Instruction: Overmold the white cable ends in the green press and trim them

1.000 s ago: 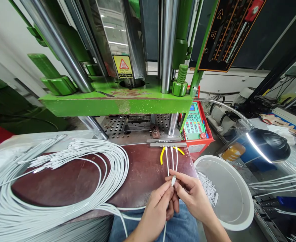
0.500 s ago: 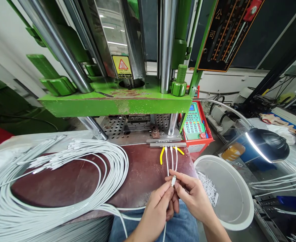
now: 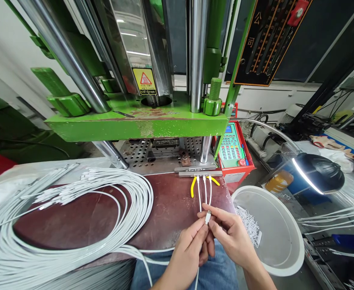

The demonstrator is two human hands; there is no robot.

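A white cable connector with a small metal tip is held upright between my two hands, close above my lap. My left hand is closed, its thumb and fingers pinching the connector's lower end. From the right, the thumb and index finger of my right hand close around the same connector. Its white cable hangs below the hands. Just beyond my fingers, several white cables run into a metal bar at the table edge. Yellow-handled pliers lie under these cables.
A large coil of white cables covers the left of the brown table. Ahead stands a green press with a hot-surface label. To the right are a red-framed control box, a white bin holding scraps, and a black lamp.
The connector has turned slightly between my fingers, and its metal tip shows more clearly. Both hands keep nearly the same place.
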